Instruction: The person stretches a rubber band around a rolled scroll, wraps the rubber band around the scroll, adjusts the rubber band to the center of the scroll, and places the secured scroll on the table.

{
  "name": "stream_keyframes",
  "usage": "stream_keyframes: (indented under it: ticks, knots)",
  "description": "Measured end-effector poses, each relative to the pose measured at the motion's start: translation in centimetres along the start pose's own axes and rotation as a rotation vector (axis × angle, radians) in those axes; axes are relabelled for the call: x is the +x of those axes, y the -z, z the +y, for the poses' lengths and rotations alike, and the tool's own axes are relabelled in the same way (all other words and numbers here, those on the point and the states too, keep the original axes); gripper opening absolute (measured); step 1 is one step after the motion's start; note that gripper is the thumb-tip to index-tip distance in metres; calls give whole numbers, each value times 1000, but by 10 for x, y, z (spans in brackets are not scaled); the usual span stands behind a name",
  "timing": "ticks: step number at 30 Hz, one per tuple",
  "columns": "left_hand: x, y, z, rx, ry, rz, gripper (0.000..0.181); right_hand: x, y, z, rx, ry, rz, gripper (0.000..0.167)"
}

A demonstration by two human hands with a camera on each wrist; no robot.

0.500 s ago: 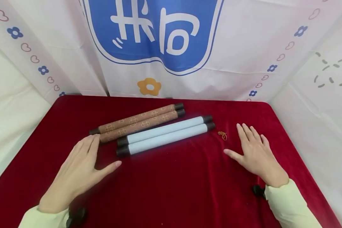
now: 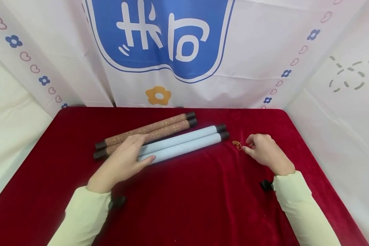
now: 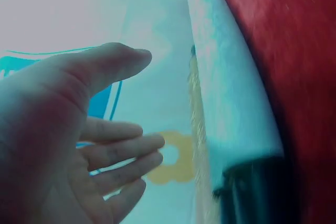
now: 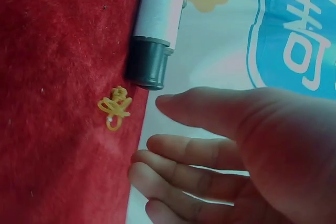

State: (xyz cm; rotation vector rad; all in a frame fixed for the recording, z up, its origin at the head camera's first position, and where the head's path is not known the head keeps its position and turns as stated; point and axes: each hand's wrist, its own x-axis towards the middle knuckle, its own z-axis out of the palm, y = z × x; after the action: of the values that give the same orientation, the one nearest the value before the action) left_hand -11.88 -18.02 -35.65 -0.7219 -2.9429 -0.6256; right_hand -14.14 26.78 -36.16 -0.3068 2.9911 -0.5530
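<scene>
Two light blue rolls (image 2: 184, 145) with black ends lie side by side, slanting across the middle of the red cloth. Behind them rest two brown patterned rolls (image 2: 153, 131), also with black ends. My left hand (image 2: 123, 160) hovers over the left ends of the blue rolls and hides them in the head view. In the left wrist view its thumb and fingers are spread apart, and a blue roll (image 3: 231, 82) lies beside them, not between them. My right hand (image 2: 265, 150), fingers loosely bent and holding nothing, is just right of a small bunch of yellow rubber bands (image 2: 237, 145).
Red velvet cloth (image 2: 184, 212) covers the table, with soft folds at the right. A white printed curtain (image 2: 252, 68) hangs along the back edge, and white fabric walls stand at both sides.
My left hand has moved right and forward, from beside the rolls' left ends to over the blue ones. The right hand has bent its fingers and shifted slightly toward the rubber bands.
</scene>
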Motion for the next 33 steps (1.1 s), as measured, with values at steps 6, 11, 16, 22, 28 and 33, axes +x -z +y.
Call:
stream_keyframes:
  ticks: [6, 11, 16, 22, 28, 33]
  knots:
    - [32, -18, 13, -95, -82, -22, 63, 16, -7, 3, 42, -87, -72, 20]
    - [53, -28, 27, -162, -91, -54, 62, 24, -10, 5, 29, -141, -90, 16]
    - [63, -41, 31, -225, -87, -56, 57, 26, -15, 7, 30, -171, -87, 13]
    - [59, -45, 32, -236, -93, -55, 55, 24, -18, 4, 52, -171, -68, 14]
    - [57, -41, 33, -255, -90, -54, 54, 18, -13, 4, 74, -112, 10, 14]
    - [58, -42, 34, -264, -94, -51, 53, 17, -10, -2, 96, -20, 50, 12]
